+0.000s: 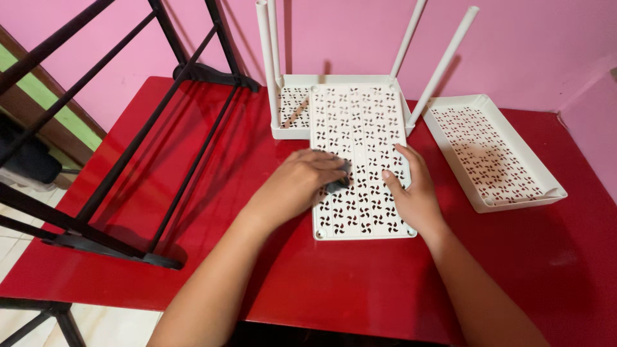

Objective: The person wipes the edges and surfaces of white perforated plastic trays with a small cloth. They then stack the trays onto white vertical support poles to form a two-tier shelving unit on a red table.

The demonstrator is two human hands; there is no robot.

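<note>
On the red worktop [360,283], three white perforated plastic trays [363,122] and four white poles [442,64] are counted; a small dark object [339,186] is clamped by left-hand fingers [324,168], right-hand fingers [406,157] spread flat.

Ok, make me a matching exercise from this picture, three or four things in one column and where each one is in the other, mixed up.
Things:
1. flat white panel
2. black metal rack
3. empty white tray
4. small dark object

Places:
A. far right of the red table
B. under the left hand
C. left side of the table
D. beneath both hands; the right hand rests on it

Pairs: 1-D, 2-C, 3-A, 4-B
</note>
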